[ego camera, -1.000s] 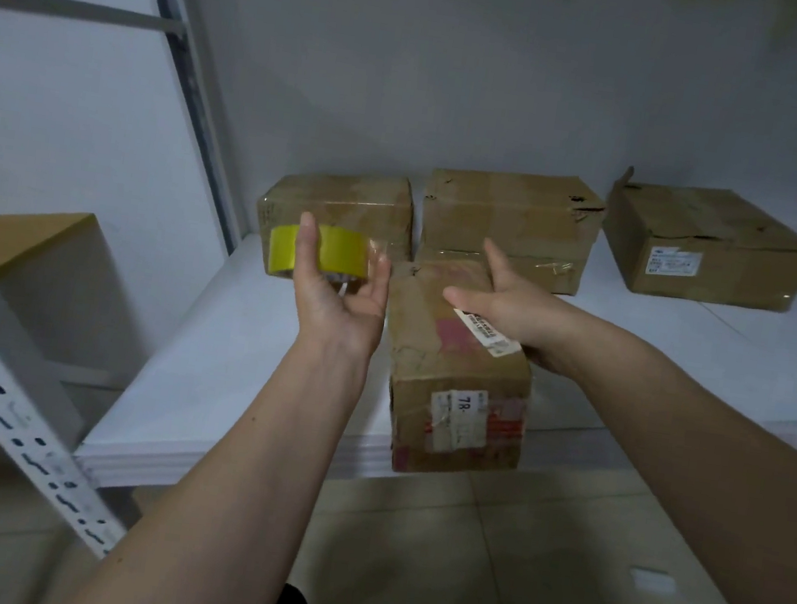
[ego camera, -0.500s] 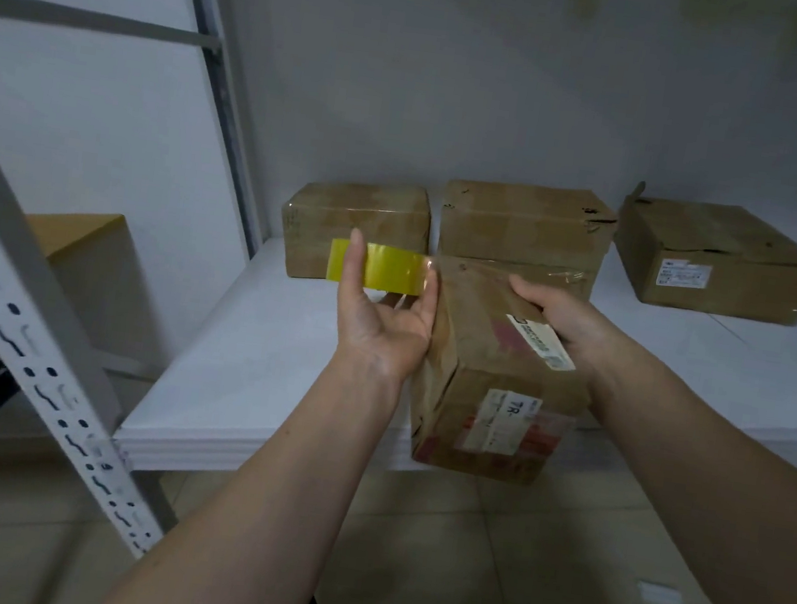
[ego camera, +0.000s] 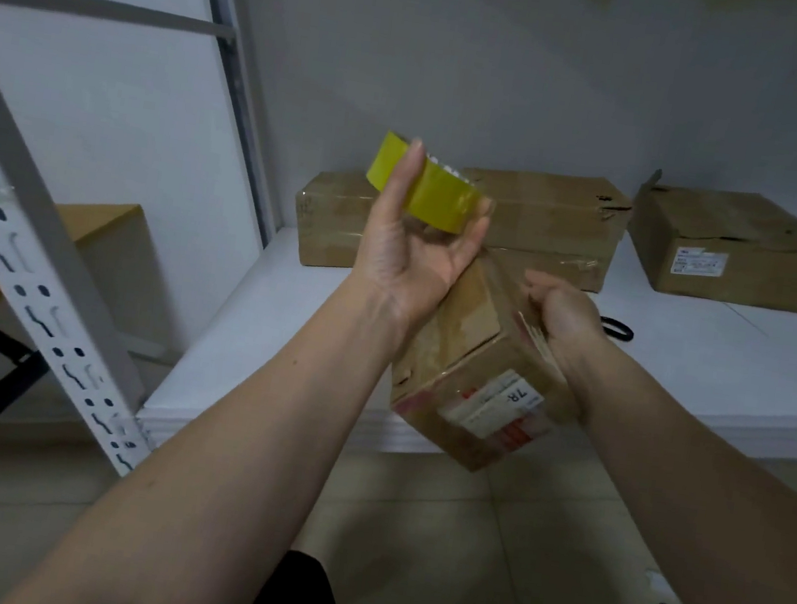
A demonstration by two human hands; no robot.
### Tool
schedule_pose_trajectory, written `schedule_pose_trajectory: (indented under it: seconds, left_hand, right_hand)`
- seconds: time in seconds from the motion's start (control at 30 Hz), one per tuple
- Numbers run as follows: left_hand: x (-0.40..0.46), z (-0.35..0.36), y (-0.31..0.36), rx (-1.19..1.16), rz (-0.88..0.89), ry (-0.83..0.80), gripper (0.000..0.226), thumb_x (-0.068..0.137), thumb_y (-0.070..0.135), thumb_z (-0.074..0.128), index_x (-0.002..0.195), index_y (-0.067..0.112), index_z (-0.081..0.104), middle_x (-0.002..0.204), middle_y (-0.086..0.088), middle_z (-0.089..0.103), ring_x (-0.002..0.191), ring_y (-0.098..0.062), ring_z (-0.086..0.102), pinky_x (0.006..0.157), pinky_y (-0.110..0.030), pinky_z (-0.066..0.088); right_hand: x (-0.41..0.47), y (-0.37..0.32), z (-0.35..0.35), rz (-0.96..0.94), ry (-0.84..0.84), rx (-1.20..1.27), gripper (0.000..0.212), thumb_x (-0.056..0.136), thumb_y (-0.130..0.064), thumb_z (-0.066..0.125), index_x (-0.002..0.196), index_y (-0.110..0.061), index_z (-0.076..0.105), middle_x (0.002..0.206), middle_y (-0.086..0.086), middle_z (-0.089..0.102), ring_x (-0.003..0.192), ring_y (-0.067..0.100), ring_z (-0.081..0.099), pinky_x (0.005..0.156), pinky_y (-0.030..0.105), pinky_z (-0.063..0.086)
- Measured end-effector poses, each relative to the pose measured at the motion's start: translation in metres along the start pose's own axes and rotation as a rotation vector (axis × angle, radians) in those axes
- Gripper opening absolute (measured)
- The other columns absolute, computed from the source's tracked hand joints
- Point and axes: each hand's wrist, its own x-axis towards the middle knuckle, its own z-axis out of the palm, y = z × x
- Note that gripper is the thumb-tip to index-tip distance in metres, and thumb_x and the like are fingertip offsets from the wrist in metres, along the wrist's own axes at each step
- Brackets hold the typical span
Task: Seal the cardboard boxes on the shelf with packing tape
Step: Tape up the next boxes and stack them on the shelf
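**Tape roll up in the left hand, small box steadied by the right**

The left hand (ego camera: 410,257) has the yellow packing tape roll (ego camera: 424,188) pinched edge-on, fingertips (ego camera: 414,149) over the top of the roll and the thumb pressed against its far right side, palm turned toward the camera. The roll sits tilted, its left end higher than its right, and a little of the pale core shows along the upper rim.

Just below and to the right of that grasp, the right hand (ego camera: 564,318) lies on the top of a small cardboard box (ego camera: 474,362), fingers curled over its upper face near a torn label. Whether those fingers actually clamp an edge or only press down is hard to say, since the hand is blurred. The box is turned at an angle, one corner jutting past the front lip of the white shelf (ego camera: 679,384), with a white label reading "7R" on its near face.

Behind the raised roll, three more cardboard boxes rest on the shelf: a left box (ego camera: 326,221) partly hidden by the hand, a middle box (ego camera: 550,215) with a ragged top corner, and a right box (ego camera: 738,245) standing apart with a lifted flap. To the right of the right hand, a dark looped object (ego camera: 616,328) lies on the shelf board. Far left of the grasp stands a perforated grey shelf upright (ego camera: 49,286).
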Motion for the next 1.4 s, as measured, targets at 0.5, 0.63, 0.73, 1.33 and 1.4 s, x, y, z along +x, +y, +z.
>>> schedule_pose_trajectory:
  seconds: [0.5, 0.63, 0.73, 1.33, 1.4]
  left_hand:
    - [0.0, -0.021, -0.013, -0.109, 0.097, 0.031, 0.072, 0.08, 0.047, 0.072, 0.138, 0.009, 0.052, 0.119, -0.013, 0.056, 0.088, -0.024, 0.065, 0.073, -0.032, 0.059]
    - [0.0, -0.015, -0.015, -0.127, 0.112, 0.027, 0.073, 0.082, 0.048, 0.072, 0.141, 0.012, 0.051, 0.121, -0.011, 0.058, 0.091, -0.025, 0.065, 0.074, -0.032, 0.058]
    - [-0.004, -0.013, -0.013, -0.106, 0.144, 0.028, 0.067, 0.083, 0.047, 0.07, 0.139, 0.013, 0.053, 0.119, -0.012, 0.059, 0.092, -0.025, 0.065, 0.077, -0.032, 0.058]
    - [-0.021, -0.034, -0.015, -0.146, 0.145, 0.088, 0.068, 0.066, 0.046, 0.076, 0.121, 0.01, 0.058, 0.11, -0.013, 0.059, 0.086, -0.025, 0.066, 0.084, -0.031, 0.055]
    - [-0.021, -0.035, -0.015, -0.166, 0.147, 0.091, 0.07, 0.07, 0.046, 0.076, 0.127, 0.009, 0.057, 0.111, -0.014, 0.059, 0.087, -0.026, 0.066, 0.085, -0.032, 0.056]
  right_hand:
    - [-0.068, -0.044, -0.003, -0.142, -0.44, -0.522, 0.089, 0.08, -0.025, 0.074, 0.151, -0.031, 0.021, 0.139, 0.001, 0.047, 0.098, 0.008, 0.055, 0.063, 0.026, 0.047]
    - [-0.056, -0.031, -0.007, -0.049, -0.358, -0.233, 0.075, 0.086, 0.007, 0.055, 0.149, -0.024, 0.031, 0.133, 0.003, 0.052, 0.092, 0.021, 0.066, 0.07, 0.035, 0.059]
    - [-0.047, -0.014, -0.014, -0.01, -0.362, -0.045, 0.066, 0.09, 0.008, 0.049, 0.148, -0.021, 0.035, 0.142, 0.008, 0.048, 0.111, 0.024, 0.061, 0.071, 0.033, 0.058]
    - [-0.066, -0.029, 0.004, -0.352, -0.382, -1.079, 0.084, 0.069, -0.061, 0.072, 0.142, -0.029, 0.044, 0.151, 0.0, 0.03, 0.138, 0.024, 0.032, 0.11, 0.045, 0.035]
    - [-0.066, -0.028, 0.007, -0.335, -0.387, -1.113, 0.093, 0.062, -0.068, 0.073, 0.141, -0.03, 0.044, 0.151, 0.0, 0.031, 0.138, 0.025, 0.031, 0.11, 0.046, 0.035]
